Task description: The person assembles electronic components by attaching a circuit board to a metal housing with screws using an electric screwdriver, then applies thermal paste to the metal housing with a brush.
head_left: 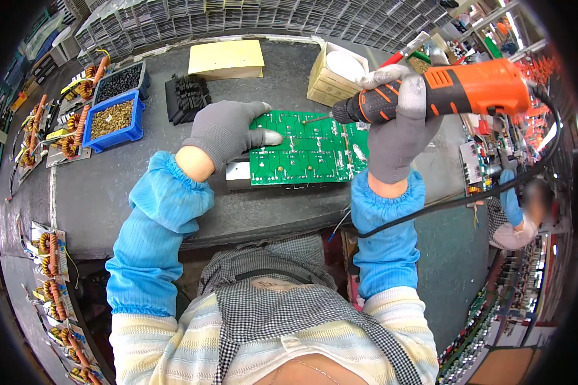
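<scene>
A green circuit board (308, 151) lies flat on the dark workbench (109, 192), resting on a metal block (237, 173). My left hand (228, 131), in a grey glove, presses down on the board's left edge with the thumb on its surface. My right hand (401, 122), also gloved, grips an orange and black electric screwdriver (456, 90). Its bit touches the board near the top middle. A black cable (469, 199) runs from the tool down past my right forearm.
A blue bin of brass screws (112, 119) and a bin of black parts (119, 82) sit at the left. Black heat sinks (186, 96), a yellow pad (227, 58) and a cardboard box (334, 77) lie behind the board. Copper coils (51, 128) line the left edge. Another person (520, 218) works at right.
</scene>
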The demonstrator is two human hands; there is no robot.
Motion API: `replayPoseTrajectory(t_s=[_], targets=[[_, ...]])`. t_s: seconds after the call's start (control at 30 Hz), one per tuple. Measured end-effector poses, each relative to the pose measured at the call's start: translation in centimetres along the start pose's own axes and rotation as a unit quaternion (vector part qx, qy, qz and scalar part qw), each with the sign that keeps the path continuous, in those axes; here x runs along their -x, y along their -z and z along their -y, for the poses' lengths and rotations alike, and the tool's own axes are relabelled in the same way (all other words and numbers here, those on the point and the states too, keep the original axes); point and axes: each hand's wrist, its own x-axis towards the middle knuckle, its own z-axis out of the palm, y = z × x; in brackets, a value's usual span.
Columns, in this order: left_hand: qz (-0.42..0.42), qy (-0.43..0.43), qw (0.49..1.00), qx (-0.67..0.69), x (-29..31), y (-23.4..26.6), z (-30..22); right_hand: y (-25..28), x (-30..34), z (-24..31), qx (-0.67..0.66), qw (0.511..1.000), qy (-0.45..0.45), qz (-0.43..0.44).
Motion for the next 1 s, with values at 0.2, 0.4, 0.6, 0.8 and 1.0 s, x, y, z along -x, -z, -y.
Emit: replayPoseTrajectory(t_s=[0.2, 0.4, 0.6, 0.8, 1.0], targets=[[-0.001, -0.002, 1.0, -0.019, -0.2, 0.1, 0.4, -3.4, -2.5, 0.9, 0.019, 0.995, -0.066, 0.077], [-0.001, -0.003, 1.0, -0.005, 0.0, 0.1, 0.1, -4.1, -3.5, -0.4, -0.053, 0.986, -0.067, 0.144], [-0.058, -0.005, 0.998, 0.001, 0.7, -0.3, 0.6, -4.2, -1.6, 1.9, -0.05, 0.992, -0.084, 0.078], [-0.011, -0.075, 0.952, 0.298, 2.1, 0.7, -1.5, -2.6, -1.2, 4.1, -0.304, 0.947, -0.049, 0.09], [0.088, -0.098, 0.913, 0.386, 2.5, 0.4, -3.3, -1.3, 0.3, 3.4, -0.324, 0.939, -0.098, 0.061]])
